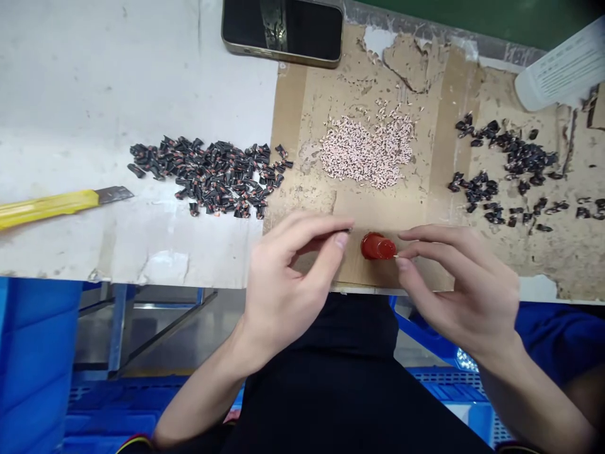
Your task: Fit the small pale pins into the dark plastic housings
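Note:
My left hand (295, 271) is closed in a pinch, with the dark end of a small black piece (348, 231) showing between thumb and forefinger. Thumb and fingertips of my right hand (466, 284) pinch a tiny pale piece (396, 256) at the lip of a small red container (373, 246). This container stands on the cardboard between both hands. Beyond it lies a heap of tiny pinkish pieces (366, 151). Left of that, many small black pieces with copper-coloured spots (217, 173) are piled on the white surface.
Clusters of shiny black pieces (524, 154) are scattered at the right, below a tilted white container (562, 66). A phone (283, 31) lies along the back. A yellow utility knife (51, 208), blade out, points rightward at the left. Blue crates (35, 359) stand below the table edge.

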`<state>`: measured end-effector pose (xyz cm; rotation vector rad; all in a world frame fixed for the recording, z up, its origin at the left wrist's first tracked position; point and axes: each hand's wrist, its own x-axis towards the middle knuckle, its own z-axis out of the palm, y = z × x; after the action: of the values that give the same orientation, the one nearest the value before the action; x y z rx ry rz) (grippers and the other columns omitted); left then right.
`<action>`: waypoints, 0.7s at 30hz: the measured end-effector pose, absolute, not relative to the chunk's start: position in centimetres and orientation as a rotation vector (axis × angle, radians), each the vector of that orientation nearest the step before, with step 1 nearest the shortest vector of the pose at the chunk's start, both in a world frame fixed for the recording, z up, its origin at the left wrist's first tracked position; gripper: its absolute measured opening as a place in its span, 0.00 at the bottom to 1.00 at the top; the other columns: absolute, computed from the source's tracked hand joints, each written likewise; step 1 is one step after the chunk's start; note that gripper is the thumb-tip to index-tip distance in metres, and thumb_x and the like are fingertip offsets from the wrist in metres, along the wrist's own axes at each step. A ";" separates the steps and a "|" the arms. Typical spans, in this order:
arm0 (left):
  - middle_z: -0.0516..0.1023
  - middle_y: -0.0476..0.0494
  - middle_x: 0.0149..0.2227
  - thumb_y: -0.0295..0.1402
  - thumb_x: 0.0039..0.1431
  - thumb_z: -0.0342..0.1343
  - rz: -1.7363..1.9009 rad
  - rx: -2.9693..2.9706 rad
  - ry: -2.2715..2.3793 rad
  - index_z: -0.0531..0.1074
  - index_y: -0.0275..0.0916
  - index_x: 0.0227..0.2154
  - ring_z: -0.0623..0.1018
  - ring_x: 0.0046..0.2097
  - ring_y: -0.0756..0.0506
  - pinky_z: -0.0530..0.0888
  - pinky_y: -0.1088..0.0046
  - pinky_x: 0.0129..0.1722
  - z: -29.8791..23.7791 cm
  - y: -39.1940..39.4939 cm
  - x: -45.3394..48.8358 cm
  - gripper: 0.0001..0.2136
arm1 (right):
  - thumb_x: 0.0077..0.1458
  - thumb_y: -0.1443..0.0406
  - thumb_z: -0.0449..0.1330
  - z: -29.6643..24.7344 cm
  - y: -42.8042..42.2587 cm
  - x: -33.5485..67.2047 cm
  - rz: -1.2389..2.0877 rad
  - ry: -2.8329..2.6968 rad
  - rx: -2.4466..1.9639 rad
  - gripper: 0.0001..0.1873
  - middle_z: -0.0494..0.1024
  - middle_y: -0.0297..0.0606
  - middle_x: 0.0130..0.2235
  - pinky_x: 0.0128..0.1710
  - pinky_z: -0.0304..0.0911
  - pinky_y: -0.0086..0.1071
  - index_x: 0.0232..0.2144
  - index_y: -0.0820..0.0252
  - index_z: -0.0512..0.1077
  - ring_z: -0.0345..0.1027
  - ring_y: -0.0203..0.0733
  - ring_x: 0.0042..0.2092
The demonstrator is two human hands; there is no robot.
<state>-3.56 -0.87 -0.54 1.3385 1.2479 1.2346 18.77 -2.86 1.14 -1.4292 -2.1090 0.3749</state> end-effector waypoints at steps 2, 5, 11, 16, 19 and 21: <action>0.87 0.46 0.40 0.23 0.64 0.64 1.167 1.213 1.174 0.85 0.41 0.41 0.87 0.38 0.49 0.85 0.81 0.39 -0.3 -1.0 -2.8 0.08 | 0.57 0.72 0.68 1.7 -3.0 18.4 0.552 -1.894 -1.475 0.11 0.83 0.40 0.46 0.50 0.74 0.45 0.40 0.50 0.78 0.79 0.49 0.47; 0.89 0.48 0.38 0.22 0.62 0.65 1.118 1.028 1.054 0.84 0.41 0.41 0.88 0.35 0.49 0.85 0.83 0.35 0.1 -1.1 -1.5 0.09 | 0.60 0.71 0.66 2.5 -3.2 17.5 0.804 -1.560 -1.473 0.08 0.83 0.39 0.43 0.47 0.77 0.42 0.38 0.52 0.79 0.80 0.46 0.44; 0.89 0.48 0.38 0.21 0.60 0.67 1.147 0.973 1.008 0.83 0.42 0.41 0.89 0.39 0.47 0.86 0.80 0.39 0.5 -1.5 -0.3 0.10 | 0.62 0.70 0.66 3.3 -3.2 16.3 0.946 -1.371 -1.485 0.06 0.85 0.38 0.42 0.41 0.81 0.34 0.36 0.53 0.80 0.82 0.42 0.41; 0.89 0.50 0.39 0.20 0.60 0.67 1.159 1.006 0.995 0.83 0.42 0.41 0.89 0.40 0.49 0.85 0.84 0.41 0.6 -1.6 -0.3 0.11 | 0.61 0.71 0.66 3.3 -3.1 16.4 0.947 -1.402 -1.460 0.07 0.85 0.36 0.42 0.43 0.81 0.32 0.36 0.52 0.80 0.82 0.41 0.43; 0.89 0.50 0.39 0.20 0.61 0.66 1.155 1.020 0.995 0.83 0.42 0.41 0.89 0.40 0.49 0.85 0.84 0.41 0.7 -1.6 -0.3 0.11 | 0.61 0.71 0.66 3.2 -3.0 16.4 0.944 -1.421 -1.446 0.08 0.85 0.37 0.41 0.42 0.81 0.33 0.36 0.51 0.80 0.81 0.41 0.42; 0.89 0.50 0.40 0.20 0.61 0.66 1.151 1.040 1.010 0.83 0.42 0.41 0.89 0.41 0.49 0.85 0.83 0.41 0.8 -1.6 -0.3 0.10 | 0.61 0.71 0.66 3.1 -3.0 16.4 0.941 -1.435 -1.441 0.08 0.85 0.37 0.41 0.42 0.81 0.34 0.36 0.51 0.80 0.81 0.42 0.42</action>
<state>-0.34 -1.64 0.79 1.0401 1.0103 1.1507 16.42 -2.97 3.11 -1.4407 -1.4347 0.9407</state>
